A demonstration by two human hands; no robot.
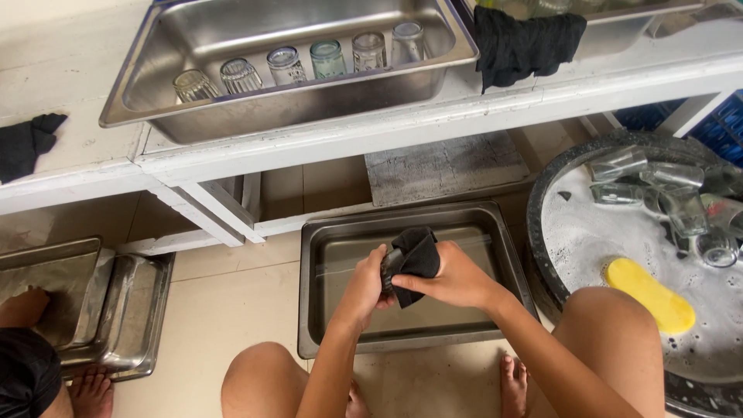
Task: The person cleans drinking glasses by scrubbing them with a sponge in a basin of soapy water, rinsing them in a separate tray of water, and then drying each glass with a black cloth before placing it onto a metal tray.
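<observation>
1. Knees and bare feet of the person, at the lower edge of the view; the person squats on a tiled floor.
2. Left hand (364, 285) and right hand (457, 280), brought together over a steel tray. Both are closed on a black cloth (414, 259), which is bunched between them; whatever the cloth may wrap is hidden.
3. Steel tray (329, 310), rectangular, lying flat on the floor directly beneath the hands.
4. Round dark basin (553, 193), just right of the tray, filled with soapy water. A yellow sponge (648, 296) floats near its front; several drinking glasses (669, 197) lie tipped over toward its back.
5. Stacked steel trays (116, 310) on the floor at far left, beside the leg and foot of a second person (31, 364).
6. Grey mat (445, 166) on the floor under a white bench, beyond the tray.
7. White bench (309, 143), carrying a deep steel pan (139, 85) in which six glasses (306, 63) stand upside down in a row.
8. Second black cloth (526, 42), draped over the bench edge at right; a third (27, 139) lies on the bench at far left.
</observation>
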